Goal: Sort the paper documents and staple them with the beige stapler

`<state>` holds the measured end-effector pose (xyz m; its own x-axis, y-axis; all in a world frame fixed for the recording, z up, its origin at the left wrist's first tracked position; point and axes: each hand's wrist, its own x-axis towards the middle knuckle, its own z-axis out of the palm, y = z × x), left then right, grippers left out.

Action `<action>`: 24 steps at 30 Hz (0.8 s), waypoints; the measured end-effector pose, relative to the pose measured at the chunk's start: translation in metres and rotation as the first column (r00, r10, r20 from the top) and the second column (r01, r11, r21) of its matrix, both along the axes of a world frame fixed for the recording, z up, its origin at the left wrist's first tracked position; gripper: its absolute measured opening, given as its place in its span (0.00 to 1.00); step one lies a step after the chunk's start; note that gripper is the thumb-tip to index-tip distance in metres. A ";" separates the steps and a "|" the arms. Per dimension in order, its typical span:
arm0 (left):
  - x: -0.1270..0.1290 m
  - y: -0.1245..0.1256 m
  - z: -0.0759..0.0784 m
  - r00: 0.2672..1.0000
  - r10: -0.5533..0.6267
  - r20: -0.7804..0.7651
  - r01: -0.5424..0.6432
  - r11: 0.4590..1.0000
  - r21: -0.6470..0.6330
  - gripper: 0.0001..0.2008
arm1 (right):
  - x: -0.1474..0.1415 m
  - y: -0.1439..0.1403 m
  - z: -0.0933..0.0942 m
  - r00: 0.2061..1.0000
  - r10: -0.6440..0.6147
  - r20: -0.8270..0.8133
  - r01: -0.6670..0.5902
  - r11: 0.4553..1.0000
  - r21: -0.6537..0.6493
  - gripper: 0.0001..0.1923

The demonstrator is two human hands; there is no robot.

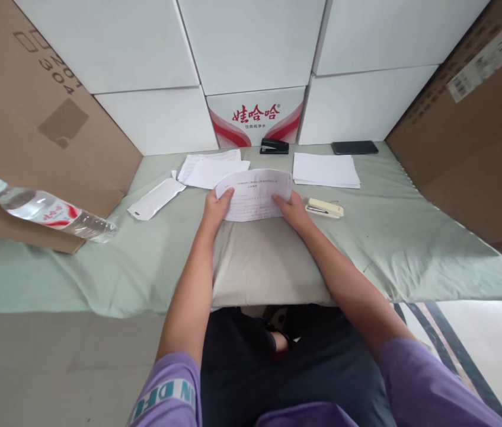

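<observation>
Between my hands a printed sheet of paper (254,198) is held up, slightly curved, its text facing me; whether it is one sheet or several I cannot tell. My left hand (218,207) grips its left edge, thumb on the front. On the right edge, my right hand (293,209) pinches it the same way. Just right of that hand lies a cream stapler (324,207). Behind the held sheet rest some loose papers (213,169) on the left and a stack of white paper (325,170) on the right. A black stapler (274,146) stands at the back.
A green cloth (166,243) covers the table. A white packet (156,198) and a water bottle (50,207) are on the left. At the back right lies a black phone (354,147). White boxes (255,47) wall the back; brown cartons (473,136) stand at both sides.
</observation>
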<state>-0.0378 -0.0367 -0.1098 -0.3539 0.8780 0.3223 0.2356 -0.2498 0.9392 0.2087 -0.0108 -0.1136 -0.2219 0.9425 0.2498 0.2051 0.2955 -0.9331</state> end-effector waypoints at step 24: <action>-0.025 0.014 -0.012 0.946 0.273 0.173 -0.268 0.962 -0.052 0.23 | 0.010 0.000 0.025 0.906 0.106 -0.409 -0.309 0.827 -0.470 0.17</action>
